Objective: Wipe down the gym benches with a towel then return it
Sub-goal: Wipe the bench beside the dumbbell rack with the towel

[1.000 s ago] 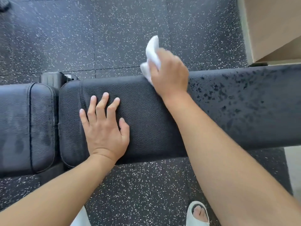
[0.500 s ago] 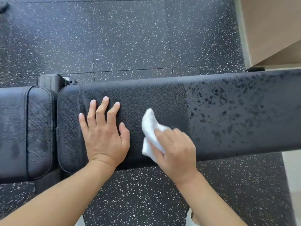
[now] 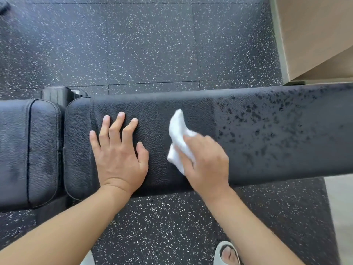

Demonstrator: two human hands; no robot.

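On the bench (image 3: 267, 134), right hand (image 3: 207, 163) presses towel (image 3: 179, 136), left hand (image 3: 120, 157) flat

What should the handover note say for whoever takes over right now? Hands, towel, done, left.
Left hand: open, flat on the bench pad, bracing.
Right hand: grips the white towel against the pad.
Done: pad looks clean around and between the hands.
Left: the spotted stretch to the right; the seat pad looks streaky, maybe needs a pass; then return the towel.
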